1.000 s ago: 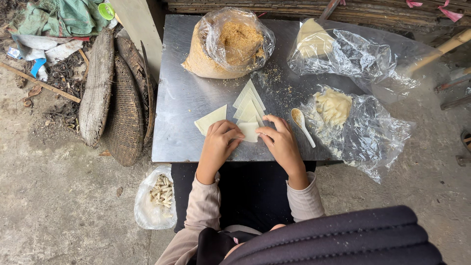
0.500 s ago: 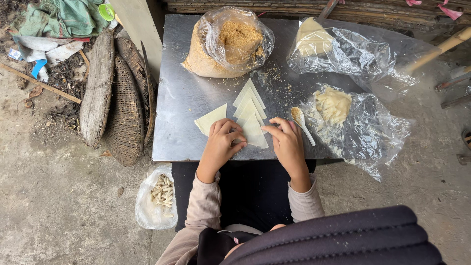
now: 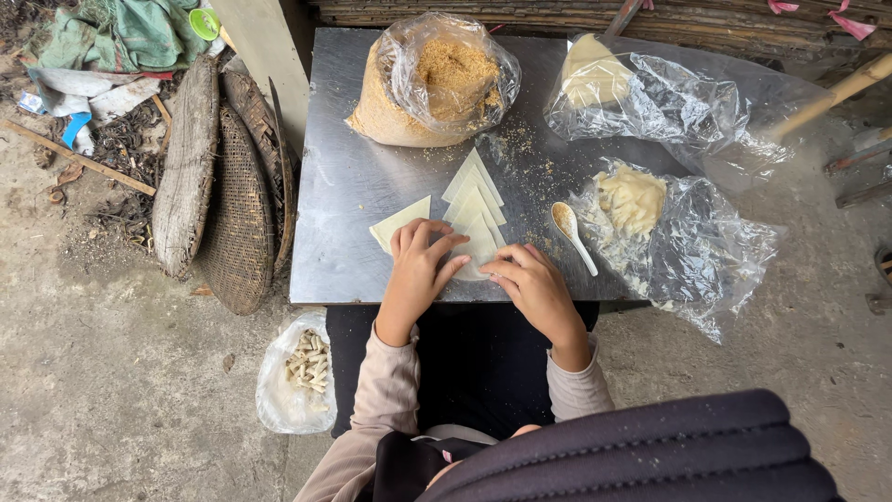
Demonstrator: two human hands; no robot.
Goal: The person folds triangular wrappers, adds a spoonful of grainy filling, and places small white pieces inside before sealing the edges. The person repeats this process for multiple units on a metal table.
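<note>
Steel counter [image 3: 353, 251] first, broad and dusted with crumbs, then a big clear bag of brown crumb filling [image 3: 437, 79] at its far edge and two crumpled bags of pale dough [image 3: 632, 195] to the right. Nearer lies a fan of pale triangular wrappers [image 3: 472, 191], one lone triangle [image 3: 400, 221] beside it, and a small white spoon [image 3: 574, 234] with filling in its bowl. Both hands sit on the nearest wrapper [image 3: 478, 253] at the counter's front edge — left hand [image 3: 418, 270] flat with fingers spread over it, right hand [image 3: 534, 284] curled, fingertips pinching its edge. I'd say a neat fold wants light, even pressure — pressing hard could tear the thin sheet. Wrists are low, forearms angled in from the lap.
</note>
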